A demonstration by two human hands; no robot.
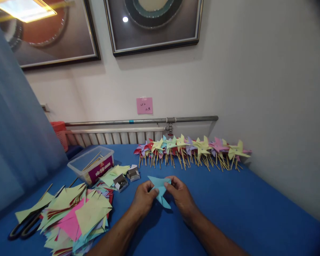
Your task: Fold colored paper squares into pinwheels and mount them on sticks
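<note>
A light blue paper pinwheel piece [160, 185], cut and partly folded, is held above the blue table between both hands. My left hand [144, 195] pinches its left side between thumb and fingers. On the other side, my right hand [180, 193] grips the upper right corner, thumb on top. One pointed flap hangs down toward me. To the left of my hands stand two small open boxes; the nearer box [121, 182] holds small metal pins, while the contents of the farther box [133, 173] are hard to see.
Finished pinwheels [192, 145] on sticks lie in a row against the wall. A clear plastic tub [80, 164] with wooden sticks stands at the left. Nearer are a heap of cut paper squares [77, 217] and black-handled scissors [26, 227]. A metal pipe [109, 122] runs behind.
</note>
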